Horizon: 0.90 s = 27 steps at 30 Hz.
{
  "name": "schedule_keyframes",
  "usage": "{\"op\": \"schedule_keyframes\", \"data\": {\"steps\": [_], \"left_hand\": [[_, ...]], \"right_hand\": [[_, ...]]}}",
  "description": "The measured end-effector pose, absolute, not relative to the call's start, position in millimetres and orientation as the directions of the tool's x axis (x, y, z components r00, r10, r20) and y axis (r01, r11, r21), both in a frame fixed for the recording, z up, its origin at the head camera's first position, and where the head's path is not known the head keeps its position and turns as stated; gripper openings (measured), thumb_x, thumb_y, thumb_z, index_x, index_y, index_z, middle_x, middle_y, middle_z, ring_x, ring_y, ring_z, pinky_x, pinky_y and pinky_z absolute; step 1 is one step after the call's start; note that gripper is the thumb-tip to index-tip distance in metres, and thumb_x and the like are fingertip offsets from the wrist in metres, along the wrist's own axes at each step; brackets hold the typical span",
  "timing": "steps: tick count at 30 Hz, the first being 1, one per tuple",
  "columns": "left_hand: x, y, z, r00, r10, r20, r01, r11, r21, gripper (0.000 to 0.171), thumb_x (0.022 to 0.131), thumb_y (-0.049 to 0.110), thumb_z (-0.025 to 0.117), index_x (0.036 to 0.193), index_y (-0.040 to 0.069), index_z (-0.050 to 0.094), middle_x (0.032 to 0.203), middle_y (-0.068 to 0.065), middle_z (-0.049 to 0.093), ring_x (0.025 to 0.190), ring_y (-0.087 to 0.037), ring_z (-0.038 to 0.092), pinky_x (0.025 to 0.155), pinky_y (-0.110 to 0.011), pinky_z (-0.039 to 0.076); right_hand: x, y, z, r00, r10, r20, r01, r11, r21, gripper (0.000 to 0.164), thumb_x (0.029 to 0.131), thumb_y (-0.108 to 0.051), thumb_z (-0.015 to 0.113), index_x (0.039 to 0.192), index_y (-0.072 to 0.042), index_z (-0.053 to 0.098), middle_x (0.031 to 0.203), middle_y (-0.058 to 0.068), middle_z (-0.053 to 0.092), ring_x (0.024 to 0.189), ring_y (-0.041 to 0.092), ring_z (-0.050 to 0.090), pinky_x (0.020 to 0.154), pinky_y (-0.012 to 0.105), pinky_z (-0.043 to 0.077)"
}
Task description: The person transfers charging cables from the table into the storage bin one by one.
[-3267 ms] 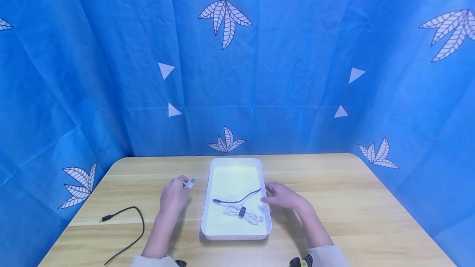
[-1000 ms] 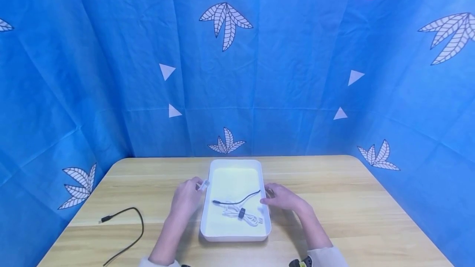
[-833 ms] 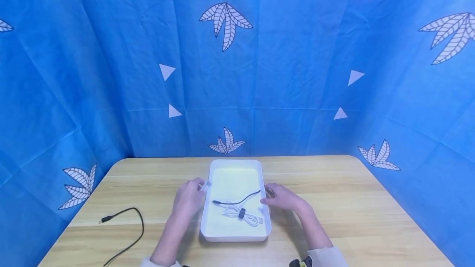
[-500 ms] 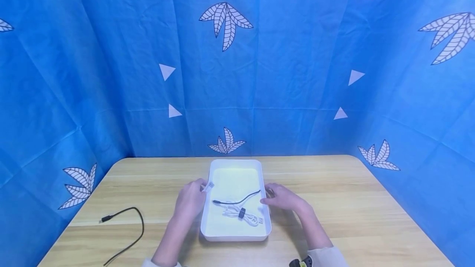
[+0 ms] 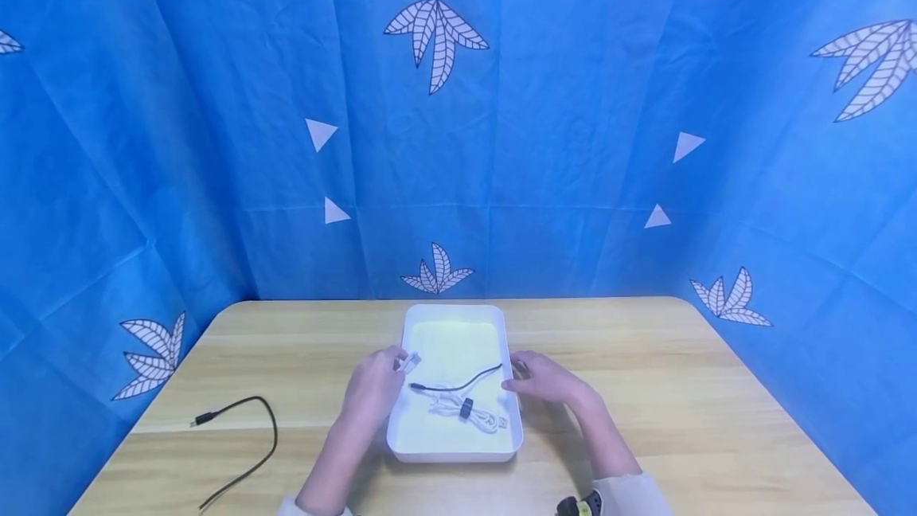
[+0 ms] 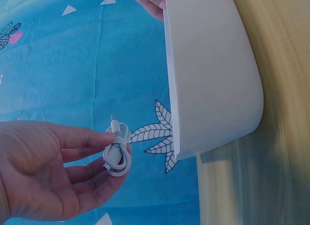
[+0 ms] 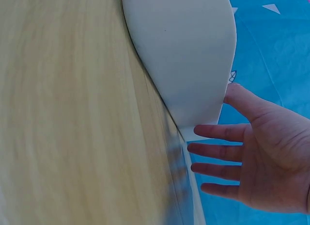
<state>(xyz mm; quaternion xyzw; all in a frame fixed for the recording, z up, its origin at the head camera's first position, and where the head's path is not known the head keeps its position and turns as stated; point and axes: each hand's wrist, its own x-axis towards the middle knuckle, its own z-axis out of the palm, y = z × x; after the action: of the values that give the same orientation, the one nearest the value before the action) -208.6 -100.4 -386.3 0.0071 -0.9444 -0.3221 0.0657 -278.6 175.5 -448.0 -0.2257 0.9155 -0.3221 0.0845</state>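
My left hand (image 5: 374, 382) pinches a small coiled white charging cable (image 6: 116, 154) between thumb and fingers. In the head view its pale plug end (image 5: 410, 362) overlaps the left side of a white tray (image 5: 451, 458). The left wrist view has the coil beside the tray's outer wall (image 6: 208, 70). My right hand (image 5: 548, 379) is at the tray's right side, thumb at the rim, the other fingers straight and spread along the outside. Inside the tray lie a short black cable (image 5: 458, 388) and a white cable bundle (image 5: 483, 419) with a dark strap.
A loose black cable (image 5: 275, 428) lies curved on the wooden table (image 5: 716, 420), left of the left forearm. A blue patterned curtain (image 5: 573, 142) hangs behind the table and on both sides.
My left hand has moved right with the coiled white cable, from over the table left of the tray to the tray's left rim. My right hand stays at the tray's right side.
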Motion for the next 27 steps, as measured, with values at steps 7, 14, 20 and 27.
{"op": "schedule_keyframes", "data": {"steps": [7,14,20,27], "left_hand": [[-207.6,-98.5,-388.6,-0.989,-0.015,0.147,0.078,0.793,0.604,0.019,0.083,-0.001,0.061,0.102,0.0,0.063,0.09,-0.013,0.062,0.083,-0.028,0.058,0.07,-0.039,0.049],[-206.5,-95.8,-390.6,-0.991,-0.009,0.137,0.078,0.784,0.616,0.02,0.083,-0.001,0.061,0.103,0.0,0.064,0.096,-0.015,0.062,0.089,-0.032,0.058,0.075,-0.043,0.048],[-206.6,-93.3,-390.2,-0.994,0.0,0.112,0.07,0.786,0.615,0.017,0.084,0.0,0.061,0.101,0.001,0.064,0.086,-0.009,0.061,0.082,-0.026,0.058,0.072,-0.039,0.049],[-204.9,-91.3,-391.4,-0.993,0.012,0.115,0.08,0.79,0.608,0.019,0.083,0.0,0.063,0.102,-0.001,0.063,0.09,-0.012,0.061,0.085,-0.028,0.058,0.073,-0.041,0.049]], "right_hand": [[-278.5,174.9,-446.6,-0.882,-0.471,-0.005,-0.362,0.685,-0.632,0.057,0.083,-0.032,0.066,0.125,0.004,0.05,0.122,0.021,0.052,0.113,0.037,0.047,0.092,0.05,0.037],[-277.3,174.4,-446.5,-0.889,-0.458,-0.014,-0.349,0.697,-0.627,0.059,0.083,-0.033,0.066,0.126,0.005,0.048,0.123,0.022,0.051,0.114,0.037,0.046,0.093,0.05,0.037],[-278.9,175.0,-447.9,-0.888,-0.459,-0.015,-0.349,0.695,-0.629,0.06,0.083,-0.034,0.066,0.126,0.004,0.048,0.124,0.022,0.051,0.114,0.037,0.046,0.093,0.05,0.037],[-278.4,174.8,-448.3,-0.887,-0.461,-0.017,-0.349,0.694,-0.63,0.06,0.083,-0.034,0.066,0.126,0.003,0.049,0.124,0.021,0.051,0.115,0.037,0.046,0.093,0.05,0.036]]}}
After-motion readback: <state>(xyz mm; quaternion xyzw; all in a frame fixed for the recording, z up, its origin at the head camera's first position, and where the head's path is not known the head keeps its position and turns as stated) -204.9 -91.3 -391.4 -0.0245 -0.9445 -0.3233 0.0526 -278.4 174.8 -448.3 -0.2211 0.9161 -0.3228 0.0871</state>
